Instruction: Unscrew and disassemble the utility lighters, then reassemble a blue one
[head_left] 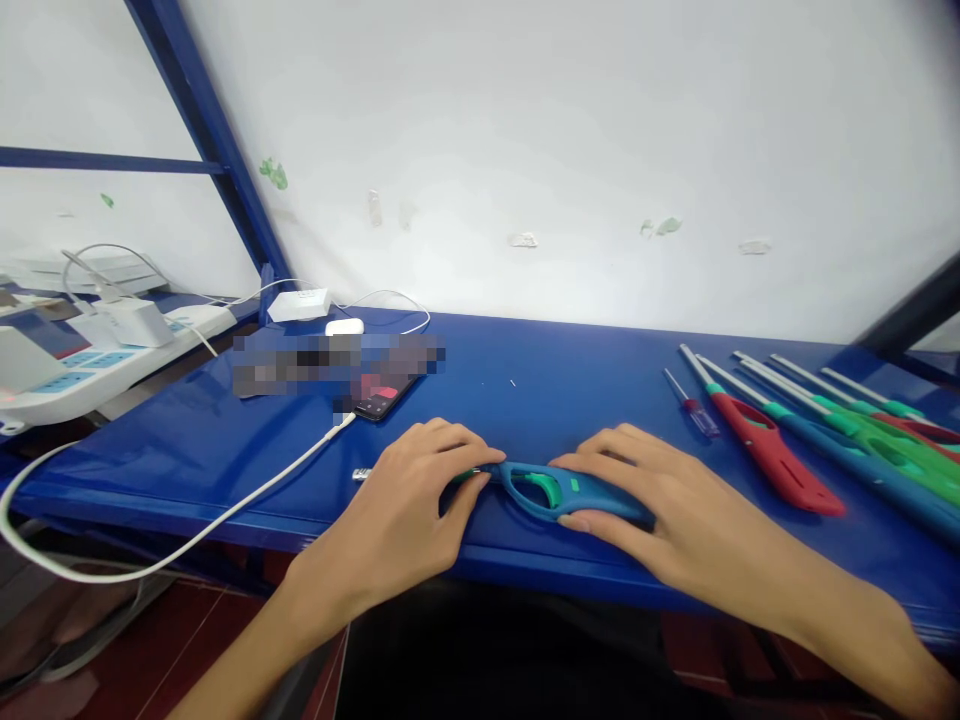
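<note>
A blue long-neck gas lighter [600, 495] with a green trigger lies sideways at the front of the blue table, in both of my hands. My right hand [652, 490] grips its blue handle, thumb on the near side and fingers on the far side. With thumb and fingers pinched, my left hand [427, 490] holds the neck end beside the trigger loop. Most of the metal neck is hidden under that hand; its tip shows at the left.
Several lighters lie at the right, among them a red lighter [776, 455], beside a small screwdriver [697, 408]. A phone [386, 398] with a white cable [262, 490] lies back left. A power strip [112, 365] stands at far left. The table [525, 350] meets a white wall.
</note>
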